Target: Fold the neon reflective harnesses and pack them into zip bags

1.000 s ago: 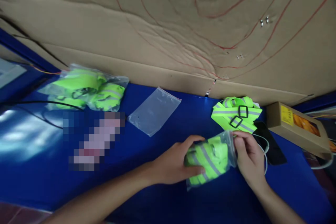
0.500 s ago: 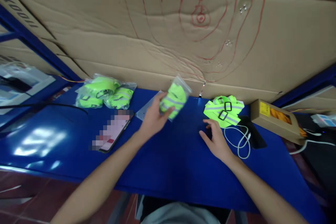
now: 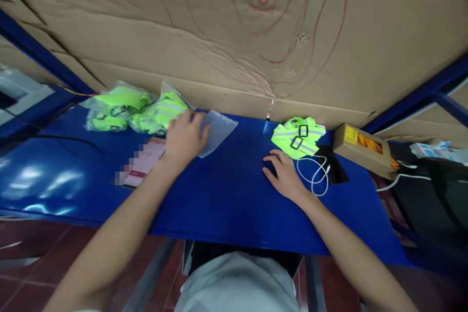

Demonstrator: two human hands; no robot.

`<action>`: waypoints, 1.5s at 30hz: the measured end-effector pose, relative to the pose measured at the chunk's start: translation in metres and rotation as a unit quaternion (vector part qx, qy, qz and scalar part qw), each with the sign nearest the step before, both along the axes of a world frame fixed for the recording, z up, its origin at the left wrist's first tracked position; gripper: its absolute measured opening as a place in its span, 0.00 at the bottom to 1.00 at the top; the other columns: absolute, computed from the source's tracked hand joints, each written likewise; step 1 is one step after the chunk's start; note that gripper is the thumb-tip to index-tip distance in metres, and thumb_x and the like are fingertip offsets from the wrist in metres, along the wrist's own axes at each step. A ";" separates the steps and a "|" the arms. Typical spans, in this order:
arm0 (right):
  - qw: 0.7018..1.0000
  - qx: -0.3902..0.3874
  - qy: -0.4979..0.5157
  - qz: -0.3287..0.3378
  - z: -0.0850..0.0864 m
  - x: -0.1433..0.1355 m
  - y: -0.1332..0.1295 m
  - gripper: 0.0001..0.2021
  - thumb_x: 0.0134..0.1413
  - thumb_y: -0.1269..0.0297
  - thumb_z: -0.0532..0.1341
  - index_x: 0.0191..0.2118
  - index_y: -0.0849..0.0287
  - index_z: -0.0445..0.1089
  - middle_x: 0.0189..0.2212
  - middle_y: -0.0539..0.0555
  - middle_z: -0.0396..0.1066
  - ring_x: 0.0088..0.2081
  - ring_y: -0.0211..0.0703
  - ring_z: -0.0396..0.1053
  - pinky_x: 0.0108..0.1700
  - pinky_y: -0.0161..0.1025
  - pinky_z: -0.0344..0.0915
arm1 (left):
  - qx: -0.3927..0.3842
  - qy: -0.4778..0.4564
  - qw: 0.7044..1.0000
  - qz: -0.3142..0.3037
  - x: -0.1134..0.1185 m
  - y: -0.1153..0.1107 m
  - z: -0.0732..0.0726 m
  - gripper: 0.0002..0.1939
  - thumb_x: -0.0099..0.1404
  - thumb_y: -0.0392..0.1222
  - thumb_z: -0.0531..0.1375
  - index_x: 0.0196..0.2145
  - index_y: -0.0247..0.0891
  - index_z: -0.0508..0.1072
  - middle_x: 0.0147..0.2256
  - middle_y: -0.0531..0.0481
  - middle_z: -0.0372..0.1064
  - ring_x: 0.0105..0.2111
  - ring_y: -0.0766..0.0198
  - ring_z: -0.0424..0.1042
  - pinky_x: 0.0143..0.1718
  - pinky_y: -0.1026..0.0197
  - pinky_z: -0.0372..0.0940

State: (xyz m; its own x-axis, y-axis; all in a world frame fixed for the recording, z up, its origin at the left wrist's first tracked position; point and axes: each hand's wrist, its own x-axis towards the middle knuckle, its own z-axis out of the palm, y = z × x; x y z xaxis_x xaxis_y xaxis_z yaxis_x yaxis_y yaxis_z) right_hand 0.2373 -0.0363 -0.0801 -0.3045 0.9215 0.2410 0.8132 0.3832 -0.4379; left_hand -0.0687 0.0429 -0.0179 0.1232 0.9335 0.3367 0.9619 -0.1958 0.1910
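Observation:
My left hand (image 3: 185, 137) is at the right edge of the bagged bundles, its thumb apart from the fingers and nothing visible between them. Just beyond its fingers leans a clear bag with a neon-yellow reflective strap (image 3: 168, 106); whether they touch it is unclear. More bagged straps (image 3: 126, 102) lie to the left. A flat clear plastic bag (image 3: 221, 131) rests on the table, right of that hand. My right hand (image 3: 283, 175) is open, fingers slightly curled, holding nothing. It is in front of a loose neon-yellow reflective strap (image 3: 300, 137) with black buckles.
A phone with a lit screen (image 3: 144, 161) lies beside my left forearm. To the right are a white cable (image 3: 310, 190), a dark phone-like slab (image 3: 338, 168) and a cardboard box (image 3: 365, 148) with orange contents. Cardboard (image 3: 219, 48) walls the back of the blue table (image 3: 226, 200).
My left hand has carried the bagged strap leftward to the other bags and its grip has loosened. The flat bag is more exposed. My right hand stays by the loose strap; the view has shifted.

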 end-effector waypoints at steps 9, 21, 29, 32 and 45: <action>0.965 0.169 -0.069 -0.186 0.030 0.052 0.017 0.18 0.68 0.58 0.57 0.57 0.58 0.71 0.61 0.67 0.66 0.62 0.64 0.65 0.62 0.61 0.62 | -0.078 0.026 0.976 -0.204 0.067 -0.035 -0.042 0.31 0.77 0.59 0.48 0.67 0.38 0.63 0.60 0.34 0.68 0.59 0.41 0.69 0.57 0.41 0.64; 0.992 0.054 -0.092 -0.067 0.015 0.022 0.005 0.21 0.68 0.68 0.55 0.63 0.66 0.64 0.54 0.67 0.74 0.54 0.60 0.72 0.55 0.56 0.71 | -0.044 -0.138 0.945 -0.293 0.066 -0.041 -0.041 0.28 0.75 0.50 0.56 0.68 0.42 0.57 0.63 0.38 0.66 0.63 0.49 0.67 0.63 0.44 0.65; 0.982 0.051 -0.086 0.160 0.034 -0.014 -0.024 0.14 0.68 0.73 0.56 0.55 0.59 0.72 0.46 0.57 0.77 0.49 0.51 0.74 0.52 0.49 0.72 | -0.022 -0.096 0.936 -0.338 0.061 -0.033 -0.050 0.51 0.63 0.38 0.65 0.74 0.42 0.40 0.75 0.32 0.36 0.74 0.39 0.42 0.69 0.36 0.53; 0.977 0.069 -0.083 0.184 0.038 -0.015 -0.026 0.10 0.68 0.69 0.59 0.51 0.58 0.74 0.42 0.55 0.78 0.46 0.50 0.75 0.50 0.47 0.72 | -0.035 -0.082 0.926 -0.367 0.059 -0.031 -0.049 0.42 0.61 0.33 0.64 0.70 0.43 0.55 0.66 0.36 0.61 0.66 0.41 0.61 0.64 0.39 0.60; 0.992 0.080 -0.015 -0.100 0.032 0.017 -0.002 0.25 0.67 0.55 0.61 0.63 0.62 0.65 0.58 0.66 0.68 0.60 0.62 0.68 0.61 0.59 0.68 | -0.213 -0.173 0.825 -0.495 0.063 -0.060 -0.019 0.23 0.60 0.29 0.62 0.53 0.40 0.73 0.47 0.48 0.77 0.46 0.58 0.77 0.48 0.58 0.70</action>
State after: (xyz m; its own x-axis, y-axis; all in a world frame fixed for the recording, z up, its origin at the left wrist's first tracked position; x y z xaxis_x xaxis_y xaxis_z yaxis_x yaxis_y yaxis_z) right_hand 0.2543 -0.0384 -0.0480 -0.1293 0.9146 0.3831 0.8916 0.2763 -0.3587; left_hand -0.0056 -0.0166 -0.0366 0.8610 0.4760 0.1792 0.2452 -0.6972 0.6736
